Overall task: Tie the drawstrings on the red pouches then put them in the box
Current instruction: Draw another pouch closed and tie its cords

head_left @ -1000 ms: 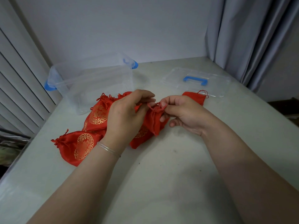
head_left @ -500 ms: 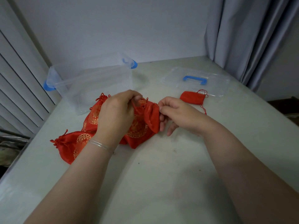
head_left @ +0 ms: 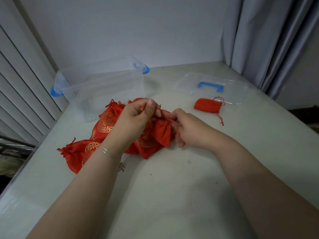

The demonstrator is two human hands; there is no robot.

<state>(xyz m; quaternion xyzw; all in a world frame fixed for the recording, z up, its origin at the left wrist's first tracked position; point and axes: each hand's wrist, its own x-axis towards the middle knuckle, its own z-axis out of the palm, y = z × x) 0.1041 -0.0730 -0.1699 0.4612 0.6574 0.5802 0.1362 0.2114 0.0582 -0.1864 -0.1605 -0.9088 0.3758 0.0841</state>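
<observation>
The hands (head_left: 155, 123) hide much of the pouch pile (head_left: 110, 121) and any knot.

No legible text, labels, brands or numbers

Only round gold ornamental medallions are printed on the shiny red satin drawstring pouches (head_left: 103, 123); no characters can be made out in them. No writing is seen on the clear plastic box with blue latches (head_left: 103, 85) or its clear lid with a blue handle (head_left: 210, 87).

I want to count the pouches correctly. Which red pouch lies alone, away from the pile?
The small plain red pouch beside the clear lid, at the right. It has no gold pattern and touches no other pouch.
</observation>
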